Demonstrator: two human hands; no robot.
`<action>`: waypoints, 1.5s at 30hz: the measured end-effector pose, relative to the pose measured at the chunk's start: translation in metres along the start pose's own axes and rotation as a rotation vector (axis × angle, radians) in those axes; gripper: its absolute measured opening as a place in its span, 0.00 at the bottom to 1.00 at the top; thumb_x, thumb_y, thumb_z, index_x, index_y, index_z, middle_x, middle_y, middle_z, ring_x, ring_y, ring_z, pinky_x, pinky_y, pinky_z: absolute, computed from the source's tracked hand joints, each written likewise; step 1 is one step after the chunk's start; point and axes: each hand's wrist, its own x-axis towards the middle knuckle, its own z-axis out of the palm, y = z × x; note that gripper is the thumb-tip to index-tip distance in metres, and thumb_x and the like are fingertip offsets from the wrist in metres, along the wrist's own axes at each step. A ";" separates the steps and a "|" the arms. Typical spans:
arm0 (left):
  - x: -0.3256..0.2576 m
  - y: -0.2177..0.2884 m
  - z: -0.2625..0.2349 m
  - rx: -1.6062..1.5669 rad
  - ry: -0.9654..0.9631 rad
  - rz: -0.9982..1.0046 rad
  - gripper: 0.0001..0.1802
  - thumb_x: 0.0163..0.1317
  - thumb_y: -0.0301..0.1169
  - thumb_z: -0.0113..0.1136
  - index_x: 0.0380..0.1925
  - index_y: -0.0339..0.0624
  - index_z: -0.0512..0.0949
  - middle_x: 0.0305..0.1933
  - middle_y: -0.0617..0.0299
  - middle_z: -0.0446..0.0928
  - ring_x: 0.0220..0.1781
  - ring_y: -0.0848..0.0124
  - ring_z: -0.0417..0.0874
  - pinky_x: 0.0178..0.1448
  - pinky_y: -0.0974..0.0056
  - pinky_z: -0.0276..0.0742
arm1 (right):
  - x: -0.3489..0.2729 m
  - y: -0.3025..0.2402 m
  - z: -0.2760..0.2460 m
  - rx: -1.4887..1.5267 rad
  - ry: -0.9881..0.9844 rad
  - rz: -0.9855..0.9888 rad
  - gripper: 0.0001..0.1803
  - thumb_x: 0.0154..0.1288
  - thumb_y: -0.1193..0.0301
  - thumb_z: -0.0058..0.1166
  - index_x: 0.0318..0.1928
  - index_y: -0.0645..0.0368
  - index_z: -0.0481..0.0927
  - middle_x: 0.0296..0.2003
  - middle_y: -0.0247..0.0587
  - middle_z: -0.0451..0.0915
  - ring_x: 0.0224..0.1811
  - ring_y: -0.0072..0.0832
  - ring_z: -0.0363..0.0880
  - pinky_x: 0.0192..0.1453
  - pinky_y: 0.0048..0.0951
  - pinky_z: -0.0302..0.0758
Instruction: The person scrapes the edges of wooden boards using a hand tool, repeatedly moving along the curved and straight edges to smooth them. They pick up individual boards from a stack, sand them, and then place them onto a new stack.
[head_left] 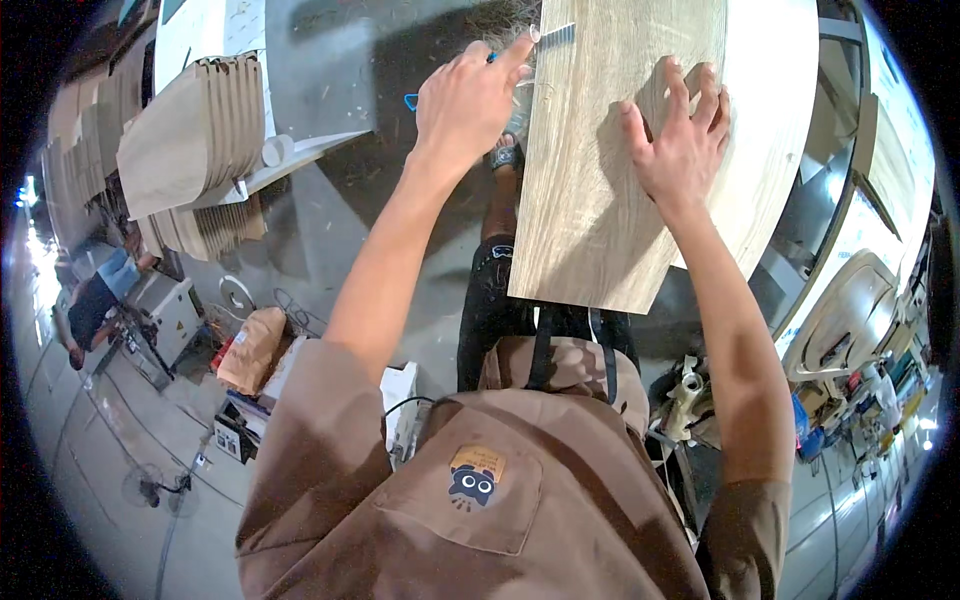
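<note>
A wood-grain board [590, 170] lies in front of me, its near end close to my waist. My right hand [688, 150] is spread on it, palm down with fingers apart, holding nothing. At the board's left edge is my left hand [468, 105], index finger stretched toward the edge and the other fingers curled. Small blue parts show beside these fingers, one a blue loop [411, 101]; what they belong to is mostly hidden. By the index fingertip, a striped, comb-like patch [558, 36] shows on the board; I cannot tell what it is.
A pale panel [770, 130] lies along the board's right side. Stacked brown panels [195, 130] stand at the left on a white support. A brown paper bag [252, 350] and a floor fan [155, 488] are lower left. Another person [95, 310] is at the far left. Scraps cover the floor ahead.
</note>
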 end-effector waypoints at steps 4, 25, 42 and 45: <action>0.018 -0.001 -0.001 0.027 0.007 -0.002 0.24 0.88 0.45 0.54 0.79 0.68 0.78 0.46 0.50 0.84 0.45 0.42 0.91 0.48 0.40 0.88 | 0.001 0.001 -0.001 -0.014 -0.001 0.002 0.45 0.75 0.32 0.61 0.85 0.32 0.71 0.87 0.48 0.60 0.88 0.66 0.53 0.90 0.69 0.57; 0.191 -0.032 -0.028 0.094 -0.152 0.070 0.24 0.88 0.48 0.46 0.74 0.62 0.81 0.55 0.36 0.87 0.57 0.33 0.89 0.58 0.30 0.85 | 0.000 0.002 -0.006 -0.034 -0.078 0.001 0.49 0.75 0.32 0.62 0.89 0.32 0.64 0.91 0.44 0.50 0.91 0.64 0.47 0.91 0.72 0.55; -0.003 -0.014 -0.022 0.065 -0.040 -0.199 0.24 0.88 0.42 0.53 0.79 0.62 0.76 0.44 0.45 0.80 0.46 0.41 0.90 0.48 0.38 0.88 | 0.003 0.093 -0.054 -0.059 -0.432 -0.477 0.51 0.74 0.28 0.56 0.90 0.28 0.62 0.92 0.42 0.52 0.95 0.56 0.43 0.96 0.65 0.51; -0.033 0.003 -0.018 0.034 -0.005 -0.266 0.24 0.87 0.39 0.56 0.78 0.58 0.77 0.42 0.46 0.79 0.43 0.41 0.89 0.46 0.38 0.86 | 0.010 0.073 -0.045 -0.041 -0.377 -0.306 0.49 0.77 0.34 0.60 0.90 0.35 0.61 0.91 0.44 0.54 0.94 0.52 0.48 0.96 0.65 0.51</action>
